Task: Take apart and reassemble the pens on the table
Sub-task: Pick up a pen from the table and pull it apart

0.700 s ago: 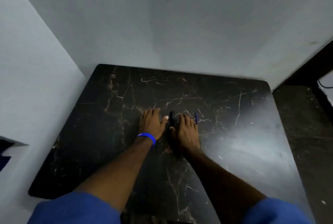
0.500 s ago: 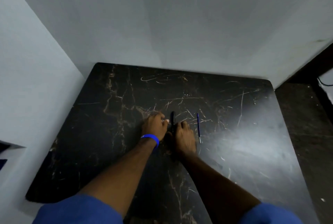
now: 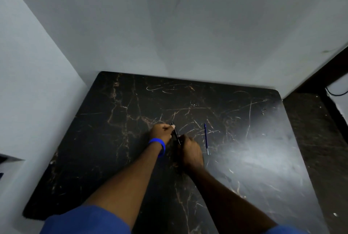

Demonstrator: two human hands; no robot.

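A black pen is held between both hands near the middle of the dark marble table. My left hand, with a blue wristband, pinches the pen's far end at the fingertips. My right hand is closed around the pen's near end, which it hides. A thin blue pen lies flat on the table just right of my right hand, pointing away from me, untouched.
Grey walls close in the table at the back and on the left. A dark floor strip runs along the table's right edge. A white object with a black cable sits at the far right.
Both hands went from lying flat on the table to closing on the black pen and lifting it. The right hand shifted left, uncovering the blue pen.
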